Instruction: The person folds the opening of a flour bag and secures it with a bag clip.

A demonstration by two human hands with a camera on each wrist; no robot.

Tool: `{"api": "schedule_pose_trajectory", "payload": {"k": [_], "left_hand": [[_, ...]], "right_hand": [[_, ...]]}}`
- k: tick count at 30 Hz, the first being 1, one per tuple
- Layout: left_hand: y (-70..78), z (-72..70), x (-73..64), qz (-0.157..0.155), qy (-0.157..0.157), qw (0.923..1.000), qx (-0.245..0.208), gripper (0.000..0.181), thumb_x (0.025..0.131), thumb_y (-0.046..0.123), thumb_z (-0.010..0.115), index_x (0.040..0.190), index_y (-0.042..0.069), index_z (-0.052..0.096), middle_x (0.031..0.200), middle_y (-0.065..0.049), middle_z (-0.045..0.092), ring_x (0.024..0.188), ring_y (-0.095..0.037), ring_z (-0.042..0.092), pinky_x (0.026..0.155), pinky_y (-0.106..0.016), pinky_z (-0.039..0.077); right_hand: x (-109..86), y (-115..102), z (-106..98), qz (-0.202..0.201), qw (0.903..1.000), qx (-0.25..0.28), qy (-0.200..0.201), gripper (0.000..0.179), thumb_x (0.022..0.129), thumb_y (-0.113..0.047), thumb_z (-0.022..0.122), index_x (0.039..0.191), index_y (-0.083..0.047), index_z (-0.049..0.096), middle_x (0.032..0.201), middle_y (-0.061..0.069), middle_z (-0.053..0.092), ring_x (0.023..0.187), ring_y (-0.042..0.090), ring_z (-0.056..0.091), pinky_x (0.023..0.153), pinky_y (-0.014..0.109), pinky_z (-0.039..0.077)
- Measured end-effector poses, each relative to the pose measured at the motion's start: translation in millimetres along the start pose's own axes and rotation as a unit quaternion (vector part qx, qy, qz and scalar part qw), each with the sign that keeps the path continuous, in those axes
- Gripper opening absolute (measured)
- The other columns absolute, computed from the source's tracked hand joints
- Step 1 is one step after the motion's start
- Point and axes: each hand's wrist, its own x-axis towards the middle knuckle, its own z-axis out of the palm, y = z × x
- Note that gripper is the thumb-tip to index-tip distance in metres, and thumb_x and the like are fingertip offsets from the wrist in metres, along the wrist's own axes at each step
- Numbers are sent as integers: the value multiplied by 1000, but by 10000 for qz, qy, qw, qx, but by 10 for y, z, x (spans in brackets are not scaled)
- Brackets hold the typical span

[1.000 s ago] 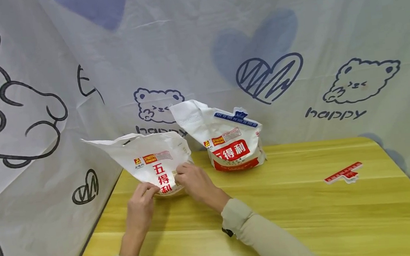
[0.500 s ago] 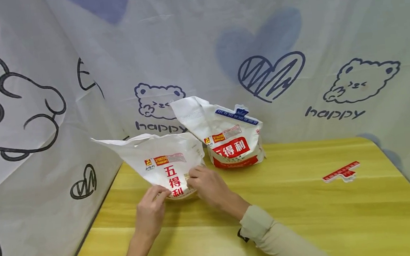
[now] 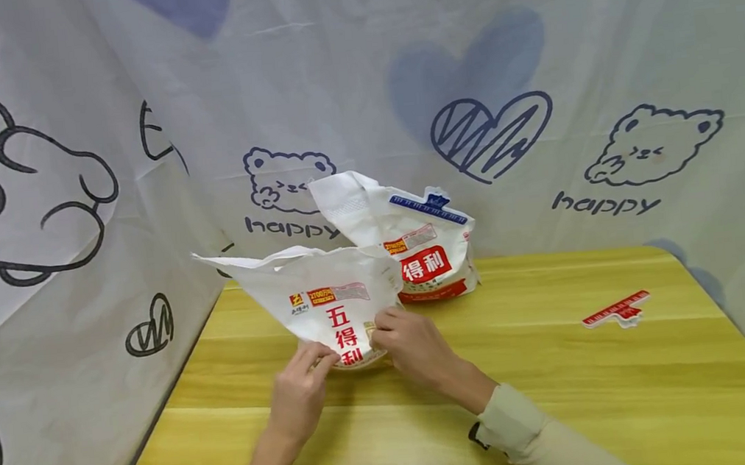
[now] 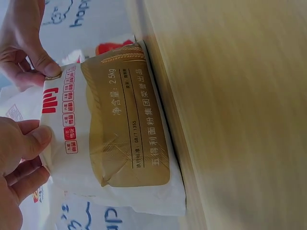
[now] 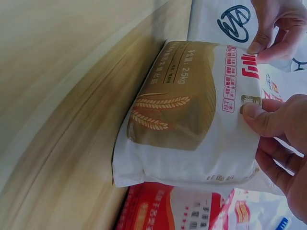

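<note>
The front flour bag (image 3: 322, 270) is held from both sides across the middle of its white face. The left hand (image 3: 298, 392) has a narrow grip, thumb and fingers pinching the bag to the left of the large red characters. The right hand (image 3: 423, 350) pinches it to their right, thumb on the face and fingers behind, also in a narrow grip. Above the hands the white top spreads upward, its upper edge wavy; below them a brown panel (image 4: 127, 158) printed "2.5kg" shows in both wrist views. The bag stands on the left part of the wood-grained table (image 3: 678, 383). Behind it and to its right, partly covered by it in the head view, is the rear flour bag (image 3: 424, 261), a blue clip (image 3: 428, 207) across its folded top. A red clip (image 3: 619, 310) lies on the table, well apart to the right. Beige sleeves (image 3: 543, 432) cover the forearms. White cloth (image 3: 358, 64) printed with bears and hearts hangs behind the table and at its left.
</note>
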Motion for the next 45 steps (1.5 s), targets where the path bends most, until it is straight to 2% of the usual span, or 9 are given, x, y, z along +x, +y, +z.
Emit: {"api": "schedule_pose_trajectory", "payload": {"k": [6, 15, 23, 32, 38, 45], "left_hand": [[206, 80, 45, 187, 13, 9997, -138, 26, 79, -16, 55, 86, 0, 74, 91, -8, 69, 85, -24, 69, 68, -28, 60], [453, 199, 146, 493, 9, 9986, -207, 25, 84, -11, 54, 87, 2, 75, 91, -6, 69, 86, -22, 69, 72, -26, 60], [620, 270, 242, 704, 59, 9972, -243, 18, 86, -9, 60, 86, 2, 75, 90, -5, 68, 85, -19, 68, 77, -23, 59], [829, 374, 308, 953, 210, 9947, -340, 21, 90, -7, 56, 84, 3, 74, 89, -4, 67, 84, -17, 66, 78, -20, 58], [921, 454, 381, 1012, 209, 9933, -525, 13, 87, -6, 65, 86, 4, 74, 91, -3, 67, 86, -16, 66, 76, -18, 57], [1010, 573, 466, 1158, 240, 9923, -376, 19, 91, -1, 59, 86, 7, 75, 88, 0, 67, 85, -15, 66, 71, -17, 57]], "right_hand": [[-238, 34, -130, 66, 9999, 47, 112, 21, 81, 2, 79, 74, -15, 70, 77, -4, 55, 75, 14, 52, 62, 25, 47], [-499, 89, -360, 135, 9997, -54, 211, 20, 77, 3, 80, 73, -14, 70, 80, -4, 57, 77, 14, 54, 63, 26, 52], [-669, 128, -504, 188, 9992, -49, 338, 23, 70, 6, 82, 74, -13, 71, 80, -4, 60, 76, 13, 56, 64, 25, 54], [-879, 164, -670, 303, 9984, -68, 469, 26, 65, 3, 89, 75, -14, 72, 83, -5, 64, 76, 13, 59, 65, 27, 56], [-1009, 207, -786, 485, 9970, 86, 603, 27, 66, 6, 86, 78, -14, 73, 89, -4, 69, 82, 15, 63, 68, 30, 59], [-1151, 269, -875, 668, 9948, 120, 760, 24, 68, 4, 84, 77, -15, 72, 90, -4, 70, 82, 15, 62, 66, 32, 58]]}}
